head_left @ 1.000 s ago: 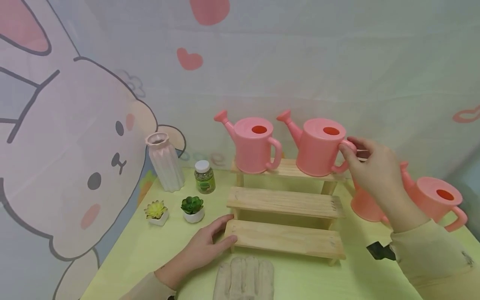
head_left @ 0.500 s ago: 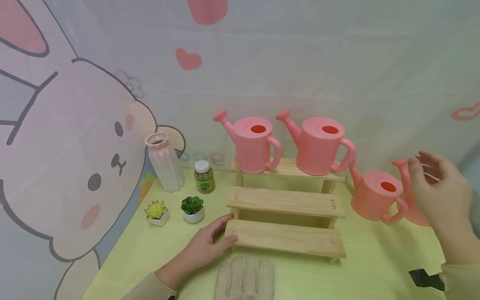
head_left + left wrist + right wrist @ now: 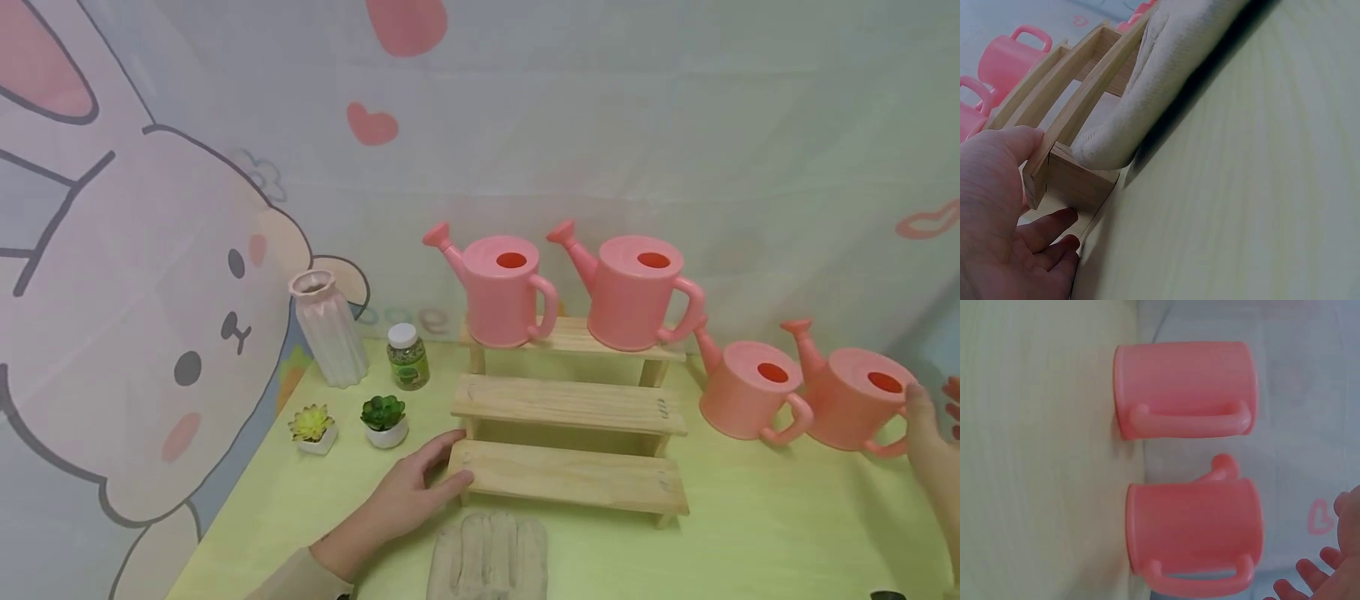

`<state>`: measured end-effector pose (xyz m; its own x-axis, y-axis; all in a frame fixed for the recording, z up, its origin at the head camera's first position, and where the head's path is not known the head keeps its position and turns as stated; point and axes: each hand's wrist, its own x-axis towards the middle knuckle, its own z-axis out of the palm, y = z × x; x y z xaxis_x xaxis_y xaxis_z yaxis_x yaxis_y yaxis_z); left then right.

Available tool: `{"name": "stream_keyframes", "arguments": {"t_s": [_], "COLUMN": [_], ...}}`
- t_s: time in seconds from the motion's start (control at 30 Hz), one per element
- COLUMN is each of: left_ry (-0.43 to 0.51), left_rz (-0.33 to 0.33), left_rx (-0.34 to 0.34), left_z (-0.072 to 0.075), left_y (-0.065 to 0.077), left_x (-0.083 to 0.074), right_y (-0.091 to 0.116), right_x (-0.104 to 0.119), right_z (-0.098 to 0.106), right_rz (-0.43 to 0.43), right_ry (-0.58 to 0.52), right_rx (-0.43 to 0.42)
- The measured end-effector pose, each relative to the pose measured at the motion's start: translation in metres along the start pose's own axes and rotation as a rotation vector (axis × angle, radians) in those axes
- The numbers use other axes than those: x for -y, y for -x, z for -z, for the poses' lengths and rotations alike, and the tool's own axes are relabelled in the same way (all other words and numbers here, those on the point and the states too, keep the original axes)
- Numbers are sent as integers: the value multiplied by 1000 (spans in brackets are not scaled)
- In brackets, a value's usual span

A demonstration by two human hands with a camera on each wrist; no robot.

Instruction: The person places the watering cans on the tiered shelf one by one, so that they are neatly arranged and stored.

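Observation:
My left hand (image 3: 408, 492) grips the left end of a three-step wooden shelf (image 3: 570, 475), thumb at the front edge. In the left wrist view its fingers (image 3: 1054, 231) lie against the shelf's side. Two pink watering cans, one on the left (image 3: 501, 292) and one on the right (image 3: 633, 292), stand on the top step. Two more, a nearer one (image 3: 750, 390) and a far-right one (image 3: 855, 398), stand on the table right of the shelf. My right hand (image 3: 933, 450), fingers spread, is beside the far-right can's handle; the right wrist view shows it apart from the cans.
A pale ribbed vase (image 3: 330, 329), a white-capped jar (image 3: 408, 358) and two small potted succulents, one yellow (image 3: 312, 425) and one green (image 3: 384, 419), stand left of the shelf. A grey-beige ridged object (image 3: 487, 554) lies before it. A printed cloth (image 3: 675, 125) hangs behind.
My right hand has let go of the handle of the right-hand can on the top step and moved right to the far-right can. The left hand stays on the shelf.

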<state>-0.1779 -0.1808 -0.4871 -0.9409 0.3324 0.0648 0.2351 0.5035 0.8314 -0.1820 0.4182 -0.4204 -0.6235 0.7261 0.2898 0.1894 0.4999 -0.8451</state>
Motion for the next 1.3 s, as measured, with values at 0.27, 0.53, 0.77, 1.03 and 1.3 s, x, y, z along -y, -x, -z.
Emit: {"name": "stream_keyframes", "arguments": {"t_s": [0.27, 0.53, 0.77, 1.03, 1.3], "left_ry": [29, 23, 19, 40, 43], "left_rz": [19, 21, 23, 8, 16], "left_rx": [-3, -10, -8, 11, 0], "left_z": [-1, -3, -1, -2, -1], "left_y": [1, 1, 0, -1, 0], "left_x": [0, 0, -1, 0, 0], "right_y": [3, 8, 6, 0, -3], "right_x": [-27, -50, -56, -63, -68], "right_z": [-4, -11, -13, -22, -20], "right_rz": [-86, -92, -125, -222, -232], "right_ry": [-53, -99, 6, 0, 154], "right_rx": [33, 7, 80, 109, 167]}}
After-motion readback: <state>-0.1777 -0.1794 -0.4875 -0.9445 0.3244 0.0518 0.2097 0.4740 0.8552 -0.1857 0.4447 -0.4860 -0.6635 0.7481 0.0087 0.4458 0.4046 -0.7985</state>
